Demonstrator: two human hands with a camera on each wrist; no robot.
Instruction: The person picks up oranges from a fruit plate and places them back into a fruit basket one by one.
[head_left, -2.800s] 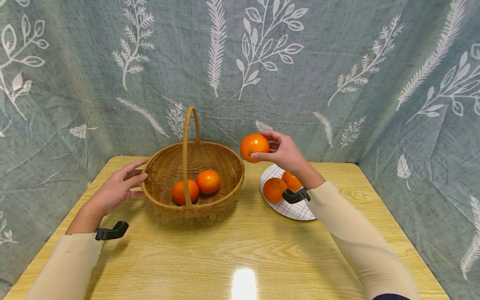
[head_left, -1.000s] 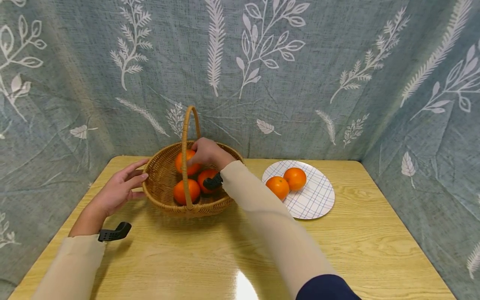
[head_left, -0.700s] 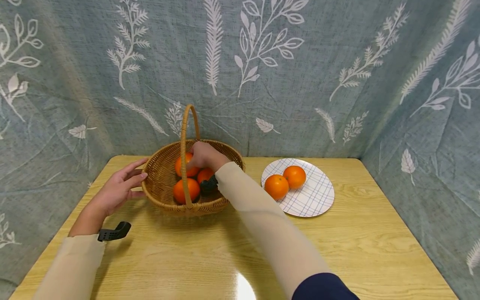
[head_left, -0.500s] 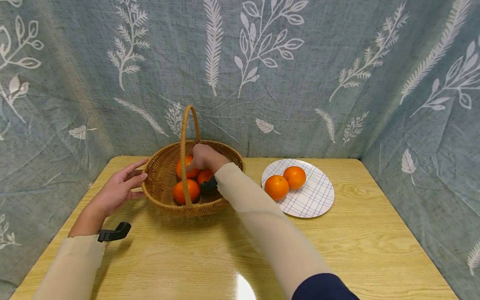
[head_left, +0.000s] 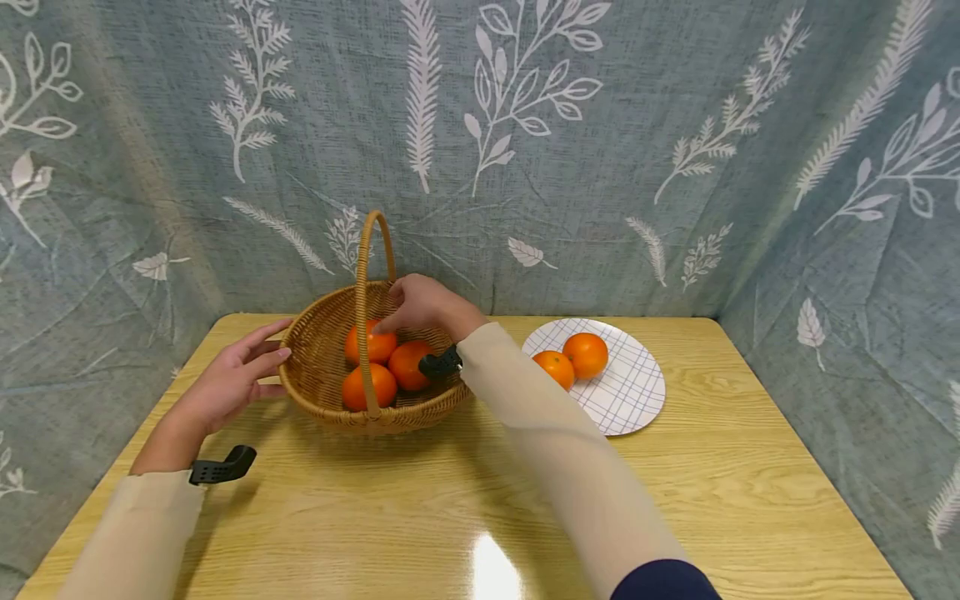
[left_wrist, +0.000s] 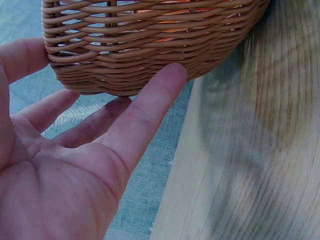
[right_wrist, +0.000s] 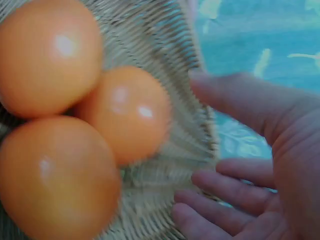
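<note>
A wicker basket (head_left: 416, 415) with an arched handle stands at the back left of the table. Inside it lie three oranges: one at the back (head_left: 384, 345), one in front (head_left: 380, 386) and one to the right (head_left: 409, 365). My left hand (head_left: 228, 375) rests spread fingers against the basket's left side; in the left wrist view those fingers (left_wrist: 150, 110) touch the woven wall. Over the basket's right side is my right hand (head_left: 429, 302). The right wrist view has its fingers spread and holding nothing, apart from the oranges (right_wrist: 125, 115).
Right of the basket, a white checked plate (head_left: 637, 387) carries two oranges (head_left: 585, 356), one partly behind my right sleeve (head_left: 555, 442). A grey-blue curtain (head_left: 570, 250) with white leaves hangs behind the wooden table (head_left: 337, 517) and at its sides.
My right hand carried an orange from above the plate into the basket, let it go and drew back slightly up and right. My left hand stayed at the basket's side.
</note>
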